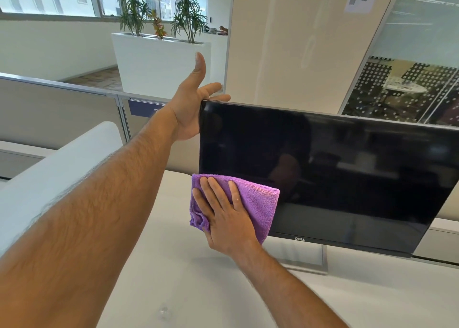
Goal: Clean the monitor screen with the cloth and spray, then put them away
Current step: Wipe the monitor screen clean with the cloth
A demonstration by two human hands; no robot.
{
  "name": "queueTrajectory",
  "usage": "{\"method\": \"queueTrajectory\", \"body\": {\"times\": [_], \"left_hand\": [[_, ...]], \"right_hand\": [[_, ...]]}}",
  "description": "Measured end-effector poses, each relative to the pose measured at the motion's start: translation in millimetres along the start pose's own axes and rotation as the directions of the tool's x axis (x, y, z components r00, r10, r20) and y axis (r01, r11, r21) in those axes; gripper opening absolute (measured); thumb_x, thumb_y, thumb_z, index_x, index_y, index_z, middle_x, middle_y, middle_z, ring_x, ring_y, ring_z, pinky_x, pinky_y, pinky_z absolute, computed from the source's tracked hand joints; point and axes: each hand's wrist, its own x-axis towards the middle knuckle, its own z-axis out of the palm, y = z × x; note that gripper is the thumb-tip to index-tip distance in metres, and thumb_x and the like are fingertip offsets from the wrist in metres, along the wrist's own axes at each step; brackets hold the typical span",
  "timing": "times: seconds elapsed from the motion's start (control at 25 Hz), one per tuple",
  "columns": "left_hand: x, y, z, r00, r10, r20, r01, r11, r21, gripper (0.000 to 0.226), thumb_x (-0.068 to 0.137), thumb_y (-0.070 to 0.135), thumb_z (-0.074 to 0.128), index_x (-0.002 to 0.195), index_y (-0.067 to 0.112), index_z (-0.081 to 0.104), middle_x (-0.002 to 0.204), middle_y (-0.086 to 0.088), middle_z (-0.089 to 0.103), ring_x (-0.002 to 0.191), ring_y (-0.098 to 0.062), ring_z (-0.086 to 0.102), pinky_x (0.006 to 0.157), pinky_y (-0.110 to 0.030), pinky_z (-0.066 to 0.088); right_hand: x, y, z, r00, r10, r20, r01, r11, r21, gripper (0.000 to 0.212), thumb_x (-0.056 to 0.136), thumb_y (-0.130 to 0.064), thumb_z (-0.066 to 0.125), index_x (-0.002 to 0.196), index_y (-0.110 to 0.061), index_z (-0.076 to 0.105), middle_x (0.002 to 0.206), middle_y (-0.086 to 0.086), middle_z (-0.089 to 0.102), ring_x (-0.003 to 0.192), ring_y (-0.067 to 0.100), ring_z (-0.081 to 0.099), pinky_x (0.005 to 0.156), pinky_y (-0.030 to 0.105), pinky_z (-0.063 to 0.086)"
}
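Note:
A black Dell monitor (347, 168) stands on a silver stand on the pale desk, its screen dark. My left hand (192, 104) grips the monitor's top left corner, fingers behind the panel and thumb raised. My right hand (223, 216) lies flat on a folded purple cloth (258, 203), pressing it against the screen's lower left corner. No spray bottle is in view.
The pale desk (188, 290) runs under my arms. A white curved chair back (57, 168) is at the left. Grey partition panels (54, 114) stand behind the desk, with a white planter of plants (159, 62) beyond. A glass wall is at the right.

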Motion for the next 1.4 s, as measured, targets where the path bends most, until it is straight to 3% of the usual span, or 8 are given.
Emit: {"method": "queueTrajectory", "body": {"times": [0.12,0.2,0.32,0.52,0.72,1.12,1.28,1.4], "left_hand": [[-0.3,-3.9,9.2,0.995,0.018,-0.096,-0.008,0.994,0.109,0.063,0.098,0.063,0.041,0.143,0.02,0.049,0.128,-0.001,0.066,0.116,-0.025,0.064,0.099,-0.046,0.051],[-0.4,-7.2,15.6,0.979,0.054,-0.195,-0.026,0.989,0.144,0.037,0.103,0.038,0.048,0.135,0.021,0.057,0.115,0.001,0.07,0.104,-0.02,0.067,0.087,-0.036,0.056],[2.7,-11.2,16.1,0.97,0.111,-0.217,-0.077,0.985,0.158,0.037,0.103,0.023,0.049,0.14,0.021,0.055,0.124,0.0,0.068,0.11,-0.021,0.066,0.081,-0.032,0.058],[6.1,-15.2,12.1,0.97,0.143,-0.199,-0.116,0.984,0.137,0.045,0.093,0.027,0.066,0.137,0.027,0.059,0.134,0.0,0.063,0.122,-0.028,0.058,0.1,-0.045,0.053],[5.7,-15.7,11.8,0.966,0.161,-0.202,-0.139,0.983,0.121,0.044,0.091,0.031,0.069,0.134,0.031,0.061,0.135,0.001,0.063,0.124,-0.03,0.057,0.104,-0.05,0.05],[3.5,-18.7,18.1,0.945,0.226,-0.235,-0.201,0.971,0.126,0.04,0.1,0.034,0.052,0.14,0.031,0.054,0.133,0.004,0.066,0.124,-0.025,0.059,0.095,-0.039,0.055],[3.5,-19.7,19.2,0.935,0.246,-0.255,-0.223,0.968,0.113,0.039,0.102,0.031,0.047,0.141,0.031,0.053,0.122,0.008,0.073,0.122,-0.022,0.062,0.1,-0.043,0.053],[1.4,-20.1,22.1,0.932,0.249,-0.263,-0.23,0.968,0.102,0.04,0.104,0.029,0.046,0.144,0.031,0.05,0.12,0.008,0.074,0.119,-0.02,0.064,0.089,-0.037,0.058]], "right_hand": [[1.7,-3.6,1.5,0.999,0.033,-0.024,-0.033,0.999,-0.007,0.081,0.098,-0.054,0.031,0.157,-0.013,-0.006,0.162,0.015,-0.022,0.15,0.035,-0.019,0.119,0.054,-0.017],[1.9,-7.2,2.4,0.997,0.068,-0.041,-0.068,0.998,-0.007,0.083,0.097,-0.054,0.032,0.157,-0.013,-0.008,0.162,0.014,-0.021,0.15,0.035,-0.021,0.119,0.055,-0.017],[2.3,-15.6,5.1,0.991,0.128,-0.043,-0.127,0.992,0.024,0.087,0.095,-0.056,0.038,0.157,-0.014,-0.005,0.163,0.014,-0.017,0.15,0.035,-0.021,0.12,0.055,-0.016],[0.9,-19.0,8.8,0.988,0.15,-0.038,-0.15,0.989,0.02,0.089,0.094,-0.057,0.04,0.158,-0.013,-0.005,0.163,0.015,-0.018,0.15,0.036,-0.021,0.12,0.056,-0.014],[-7.2,-12.8,9.7,0.985,0.168,-0.029,-0.167,0.986,0.027,0.085,0.095,-0.054,0.039,0.158,-0.014,0.0,0.166,0.012,-0.01,0.151,0.035,-0.012,0.121,0.054,-0.011],[-62.3,33.6,15.7,0.949,0.313,-0.025,-0.313,0.95,0.008,0.084,0.087,-0.051,0.054,0.155,-0.017,0.017,0.161,0.012,0.014,0.148,0.034,0.006,0.121,0.057,0.0],[-85.1,49.7,20.1,0.915,0.404,-0.024,-0.403,0.915,0.008,0.085,0.085,-0.052,0.057,0.153,-0.015,0.023,0.158,0.015,0.023,0.146,0.036,0.008,0.12,0.058,0.005],[-100.9,62.7,24.0,0.883,0.469,-0.019,-0.469,0.883,0.003,0.082,0.087,-0.056,0.05,0.152,-0.012,0.025,0.156,0.02,0.032,0.145,0.039,0.011,0.119,0.059,0.007]]}}
